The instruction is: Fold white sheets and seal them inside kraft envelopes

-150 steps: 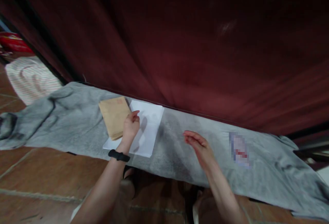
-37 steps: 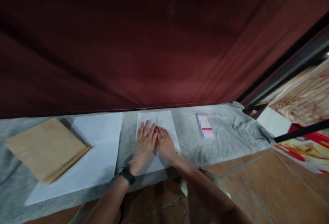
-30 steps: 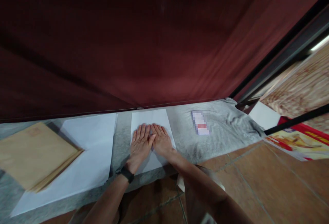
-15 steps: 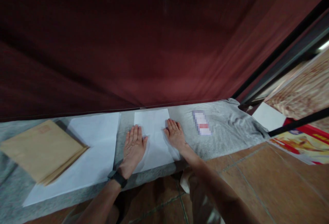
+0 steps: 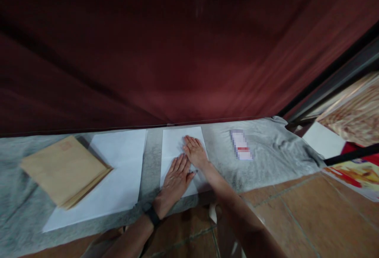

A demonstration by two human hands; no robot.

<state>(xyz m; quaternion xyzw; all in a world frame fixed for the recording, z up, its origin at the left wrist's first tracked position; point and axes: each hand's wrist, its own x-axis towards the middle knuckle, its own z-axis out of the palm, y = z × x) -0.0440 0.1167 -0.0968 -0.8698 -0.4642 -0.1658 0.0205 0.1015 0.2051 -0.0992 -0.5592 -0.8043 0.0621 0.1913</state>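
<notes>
The step in hand looks like pressing and smoothing a white sheet [image 5: 171, 145], which lies flat on a grey cloth [image 5: 263, 167] with a faint line running across it. The next move, as I judge it, calls for light, even pressure with the palms low, so that the paper neither slides nor buckles.

The left hand [image 5: 177, 177] lies palm down over the near half of the sheet, fingers straight and close together, thumb stretched out to the right; it grips nothing. The right hand [image 5: 195, 151] is also palm down, on the sheet's right part and farther from the body, its fingers extended and only slightly spread, likewise without a grip. The left fingertips come right up to the right hand; whether they touch, I cannot tell.

Left of the sheet, across a strip of cloth, lies a white paper pile [image 5: 124, 183], with brown envelopes [image 5: 63, 167] slanted over its left side. Right of the sheet, apart from it, is a pixelated item [image 5: 241, 145] whose details cannot be read. Just beyond the sheet's far edge hangs a dark red curtain [image 5: 183, 72].
</notes>
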